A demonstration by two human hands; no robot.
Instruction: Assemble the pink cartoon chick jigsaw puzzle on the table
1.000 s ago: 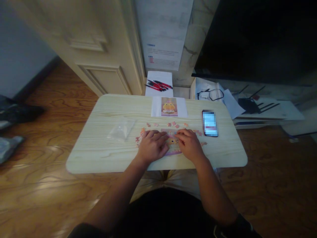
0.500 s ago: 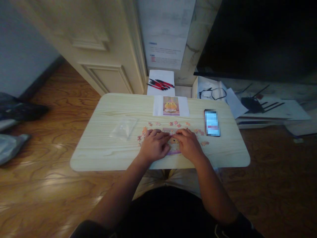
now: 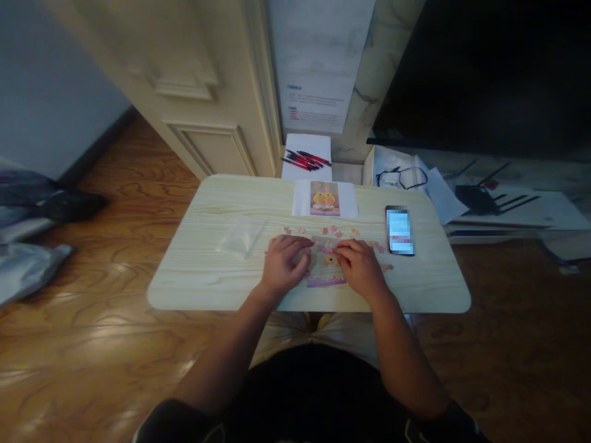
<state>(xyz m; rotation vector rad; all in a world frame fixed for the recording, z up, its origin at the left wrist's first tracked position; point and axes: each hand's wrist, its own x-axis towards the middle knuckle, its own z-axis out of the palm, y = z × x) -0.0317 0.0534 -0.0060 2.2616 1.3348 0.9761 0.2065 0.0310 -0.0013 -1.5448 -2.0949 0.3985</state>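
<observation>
A partly assembled jigsaw puzzle [image 3: 325, 281] lies between my hands, with a purple lower edge and a yellow figure in its middle. My left hand [image 3: 283, 263] is at its left side, fingers stretched and the thumb apart, with nothing visible in it. Over the puzzle's right part, my right hand [image 3: 362, 266] has its thumb and fingers pressed together; whatever is between them is hidden. Loose puzzle pieces [image 3: 330, 231] lie beyond the puzzle, and several more are partly covered by my hands. Behind them is a sheet with the printed reference picture [image 3: 325, 199].
The pale wooden table [image 3: 198, 271] carries a clear plastic bag [image 3: 242, 237] on the left and a phone [image 3: 400, 231] on the right. Beyond its far edge are red and black pens [image 3: 307, 160] on white paper, and a white box [image 3: 392, 161] with a cable.
My left hand has drawn back to the left, away from my right fingertips, uncovering more of the puzzle. My right hand stays over its right part. The whole view has shifted slightly.
</observation>
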